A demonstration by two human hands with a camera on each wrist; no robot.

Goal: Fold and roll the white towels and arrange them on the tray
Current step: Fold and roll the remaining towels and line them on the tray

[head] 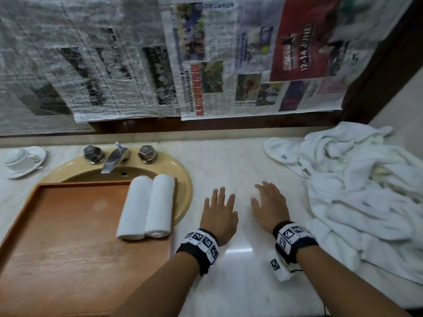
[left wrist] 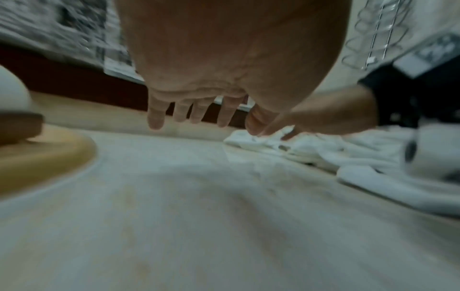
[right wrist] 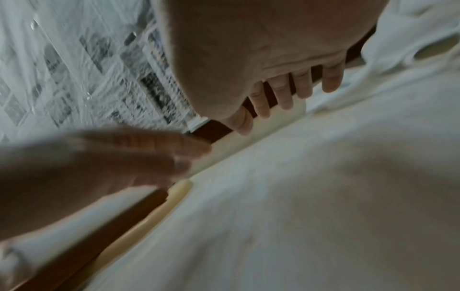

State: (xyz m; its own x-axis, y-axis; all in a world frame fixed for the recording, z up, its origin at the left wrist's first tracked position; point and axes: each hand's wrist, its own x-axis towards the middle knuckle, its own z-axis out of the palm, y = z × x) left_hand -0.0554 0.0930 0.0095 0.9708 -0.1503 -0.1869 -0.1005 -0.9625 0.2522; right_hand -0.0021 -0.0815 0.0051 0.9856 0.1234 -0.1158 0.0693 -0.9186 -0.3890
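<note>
Two rolled white towels (head: 147,208) lie side by side at the right edge of the wooden tray (head: 57,236), which sits over the sink. A heap of loose white towels (head: 357,191) covers the right of the marble counter (head: 229,161). My left hand (head: 219,213) and right hand (head: 270,207) hover palm down, fingers spread, over the bare counter between tray and heap. Both hold nothing. In the left wrist view the left hand's fingers (left wrist: 189,114) hang straight, with the towel heap (left wrist: 311,149) beyond. The right wrist view shows straight fingers (right wrist: 286,96) above the counter.
A beige sink (head: 178,179) with a chrome tap (head: 115,157) and two knobs lies behind the tray. A white cup on a saucer (head: 23,160) stands at the far left. Newspaper sheets (head: 183,53) cover the wall behind the counter.
</note>
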